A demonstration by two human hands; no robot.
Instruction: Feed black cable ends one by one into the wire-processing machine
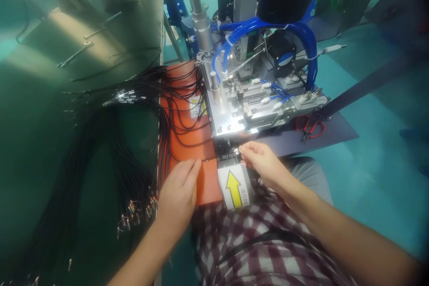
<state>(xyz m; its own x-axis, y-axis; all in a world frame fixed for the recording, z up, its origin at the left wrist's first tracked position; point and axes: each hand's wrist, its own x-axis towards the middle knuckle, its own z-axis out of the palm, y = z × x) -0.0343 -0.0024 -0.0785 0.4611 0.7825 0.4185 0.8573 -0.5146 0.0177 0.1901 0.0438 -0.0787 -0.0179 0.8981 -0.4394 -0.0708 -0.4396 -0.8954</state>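
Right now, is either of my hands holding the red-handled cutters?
No, the red-handled cutters lie on the dark table, apart from the left hand on the orange pad and the right hand pinching a black wire.

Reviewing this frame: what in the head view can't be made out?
Head view:
1. What the right hand pinches: too small, covered by the hand itself.
2. Whether the left hand grips the black wire: hidden under its palm.
3. Small print on the arrow label: blurred, too small.
4. Top of the machine: cut off by the upper edge.
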